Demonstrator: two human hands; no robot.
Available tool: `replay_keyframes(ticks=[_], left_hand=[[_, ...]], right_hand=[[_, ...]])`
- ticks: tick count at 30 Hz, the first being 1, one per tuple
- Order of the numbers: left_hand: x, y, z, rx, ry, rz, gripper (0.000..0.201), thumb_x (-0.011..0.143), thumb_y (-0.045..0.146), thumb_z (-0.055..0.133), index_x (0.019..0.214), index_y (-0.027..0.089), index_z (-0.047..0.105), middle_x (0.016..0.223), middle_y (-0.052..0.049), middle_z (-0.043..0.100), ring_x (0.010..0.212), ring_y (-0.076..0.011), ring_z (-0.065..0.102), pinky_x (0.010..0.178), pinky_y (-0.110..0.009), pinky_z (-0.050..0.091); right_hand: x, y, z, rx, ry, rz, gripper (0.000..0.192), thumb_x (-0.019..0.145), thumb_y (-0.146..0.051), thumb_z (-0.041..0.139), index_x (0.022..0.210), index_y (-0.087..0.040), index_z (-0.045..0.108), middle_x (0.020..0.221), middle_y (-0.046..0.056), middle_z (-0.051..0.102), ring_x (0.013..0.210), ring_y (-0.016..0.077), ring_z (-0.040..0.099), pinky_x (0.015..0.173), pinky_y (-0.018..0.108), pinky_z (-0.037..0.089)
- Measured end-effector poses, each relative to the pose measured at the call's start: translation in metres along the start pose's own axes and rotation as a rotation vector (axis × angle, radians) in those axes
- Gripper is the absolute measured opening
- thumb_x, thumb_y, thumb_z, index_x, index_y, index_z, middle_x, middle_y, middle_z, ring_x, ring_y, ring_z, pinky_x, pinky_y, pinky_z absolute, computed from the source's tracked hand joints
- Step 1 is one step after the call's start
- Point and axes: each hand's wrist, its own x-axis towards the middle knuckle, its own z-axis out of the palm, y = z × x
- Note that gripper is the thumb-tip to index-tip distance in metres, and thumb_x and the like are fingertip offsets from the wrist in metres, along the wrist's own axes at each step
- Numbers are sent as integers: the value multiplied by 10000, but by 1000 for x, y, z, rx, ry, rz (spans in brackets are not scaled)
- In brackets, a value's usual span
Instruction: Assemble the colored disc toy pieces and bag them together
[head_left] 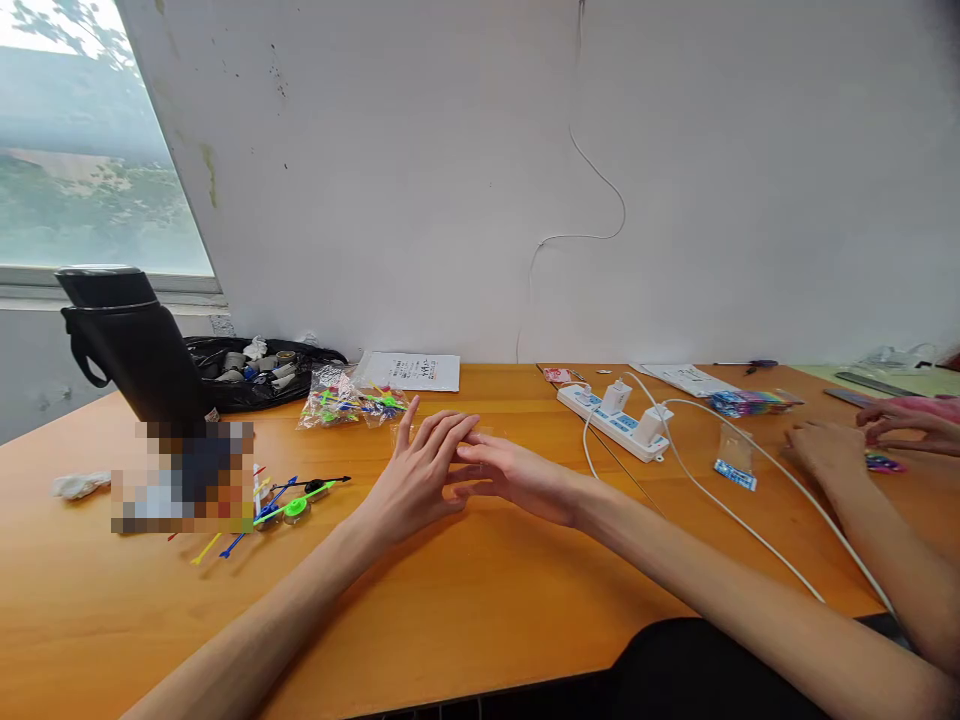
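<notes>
Your two hands meet over the middle of the orange counter (465,610), fingertips overlapping. Your left hand (416,475) is spread open, fingers long and slightly fanned, palm turned toward the right one. Your right hand (517,478) is open too, fingers stretched out flat and pointing left, their tips touching the left hand's fingers.

Between and just behind those fingertips lies a small clear plastic bag (480,436), flat on the counter. It is almost see-through, so only its edges show, and I cannot tell whether either hand actually pinches it or only rests against it.

Take the white power strip (615,420) as your landmark. Your hands and the clear bag sit just to its left. Further left of it, behind your left hand, is a clear bag of coloured sticks (351,397), with a printed sheet of paper (411,371) just behind that. Well to the left of the strip lie loose coloured sticks (285,500), and beyond them stands a black flask (127,340) beside a black bag of small parts (259,370).

To the right of the strip lies another small clear bag with a blue label (735,458), and past it another person's hands (862,440) rest on the counter.
</notes>
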Motion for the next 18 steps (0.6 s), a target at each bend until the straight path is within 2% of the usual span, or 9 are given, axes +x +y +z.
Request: replay_keyframes(ticks=[4, 7, 11, 14, 18], left_hand=[[0, -5, 0, -26, 23, -35, 846, 726, 214, 691, 1475, 223, 297, 1384, -100, 558, 1301, -316, 477, 1244, -604, 89], [1, -10, -1, -40, 55, -82, 802, 725, 198, 683, 1445, 231, 332, 1350, -99, 558, 1282, -308, 482, 1220, -555, 213], [-1, -18, -2, -46, 101, -132, 754, 751, 230, 694, 1426, 236, 359, 1348, -99, 545, 1284, -310, 460, 1173, -510, 300], [-3, -26, -3, -44, 129, -162, 718, 784, 255, 684, 1424, 238, 359, 1335, -101, 550, 1282, -311, 454, 1149, -505, 316], [-5, -38, -5, -33, 164, -227, 684, 794, 260, 683, 1405, 234, 378, 1331, -102, 556, 1277, -312, 455, 1120, -492, 336]], right_hand=[[0, -3, 0, -12, 17, 3, 452, 967, -372, 555, 1413, -303, 539, 1466, 58, 544, 1215, 208, 621, 1077, 410, 470], [-1, -6, -2, -27, 50, -10, 443, 968, -383, 549, 1402, -289, 556, 1444, 65, 570, 1219, 210, 624, 1092, 415, 459], [-4, -10, -6, -64, 115, -35, 444, 972, -397, 539, 1399, -276, 565, 1430, 66, 587, 1278, 217, 583, 1113, 425, 442], [-4, -16, -8, -124, 222, -33, 420, 975, -382, 517, 1359, -237, 603, 1388, 73, 623, 1277, 212, 580, 1132, 415, 422], [-1, -28, -6, -243, 442, -111, 367, 956, -253, 484, 1280, -187, 644, 1274, 96, 692, 1133, 194, 661, 1090, 398, 453]])
